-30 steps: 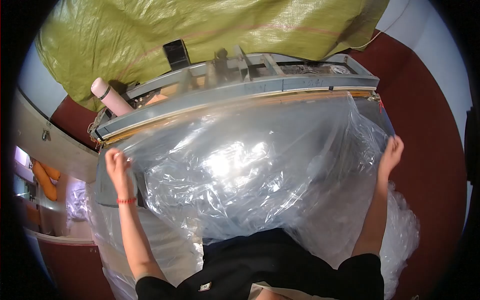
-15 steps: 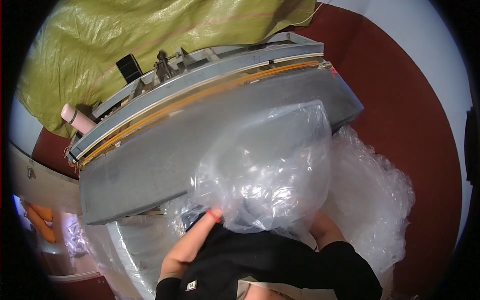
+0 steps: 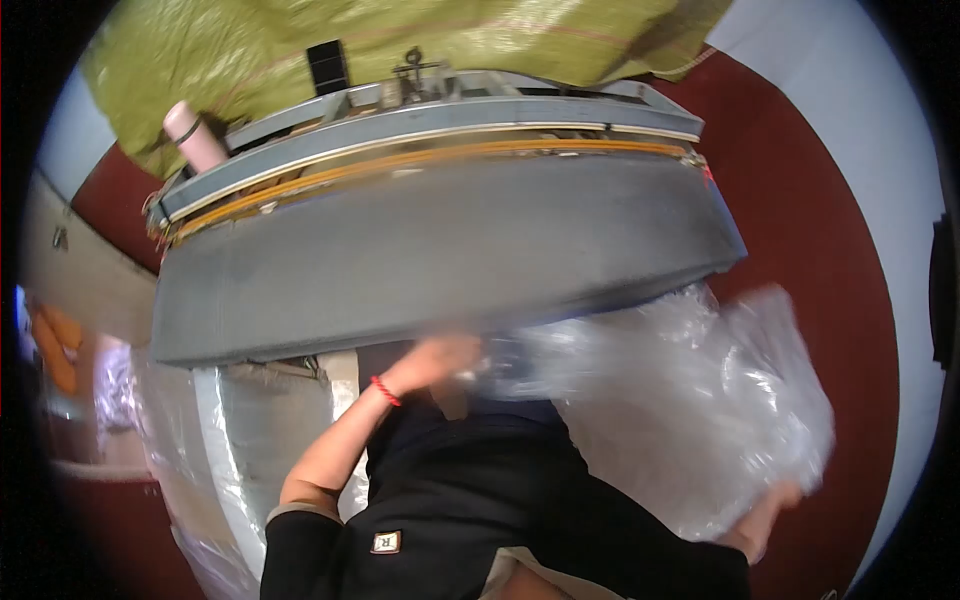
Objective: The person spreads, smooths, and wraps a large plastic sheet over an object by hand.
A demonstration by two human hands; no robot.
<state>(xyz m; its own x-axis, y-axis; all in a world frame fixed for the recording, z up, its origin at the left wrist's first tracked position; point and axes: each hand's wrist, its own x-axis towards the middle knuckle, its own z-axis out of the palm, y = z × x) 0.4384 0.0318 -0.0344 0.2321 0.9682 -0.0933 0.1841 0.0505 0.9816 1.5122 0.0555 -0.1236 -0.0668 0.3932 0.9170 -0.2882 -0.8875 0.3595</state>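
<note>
My left hand (image 3: 445, 360), blurred by motion, is in front of my body just below the front edge of the grey padded board (image 3: 440, 250). A red bracelet circles that wrist. A stretch of clear plastic film (image 3: 545, 365) runs rightward from beside its fingers; whether they hold it cannot be made out. Far down on the right, my right hand (image 3: 780, 497) is against the lower edge of the crumpled plastic (image 3: 770, 400), its fingers smeared and partly hidden.
Behind the board runs a grey metal frame (image 3: 450, 117) with orange strips. A pink bottle (image 3: 195, 137) and a dark phone (image 3: 326, 67) are at its back, near a yellow-green sheet (image 3: 520, 35). Plastic-wrapped material (image 3: 270, 420) lies at lower left.
The plastic film has moved off the grey board toward the right and down. My right hand has swung out to the lower right; my left hand is now slightly above its earlier position.
</note>
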